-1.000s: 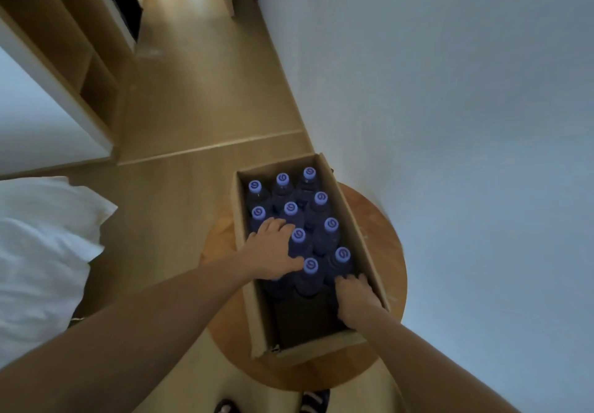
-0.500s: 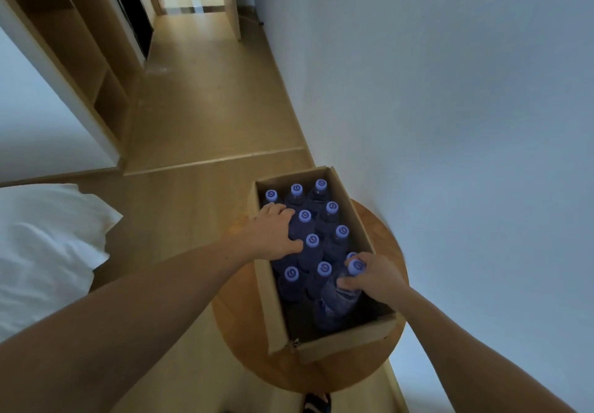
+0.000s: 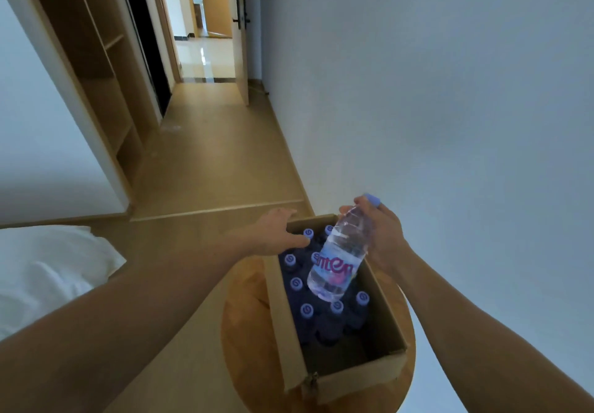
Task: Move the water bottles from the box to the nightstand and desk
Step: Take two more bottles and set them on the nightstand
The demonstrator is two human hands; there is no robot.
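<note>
– Cardboard box (image 3: 337, 377): what has changed since half a second ago?
– Right hand (image 3: 384, 236) has raised one bottle (image 3: 334, 264) out of the box. Fingers curl round its neck, just under the lilac cap. The bottle hangs tilted above the right-hand rows. Earlier it stood among the others.
– Left hand (image 3: 273, 234)?
– Moved from the left-row bottles to the far left corner of the box. Fingers loosely spread, gripping nothing; thumb near a cap.
– Remaining bottles (image 3: 307, 309)?
– Upright in the box, packed toward its far end.
– Surroundings and obstructions?
– Box sits on a round wooden table (image 3: 247, 316) beside the wall (image 3: 450, 123) on the right. Pillow (image 3: 48, 271) lies to the left. Shelving (image 3: 106, 68) and an open door (image 3: 241, 43) stand beyond. The held bottle hides some caps.
</note>
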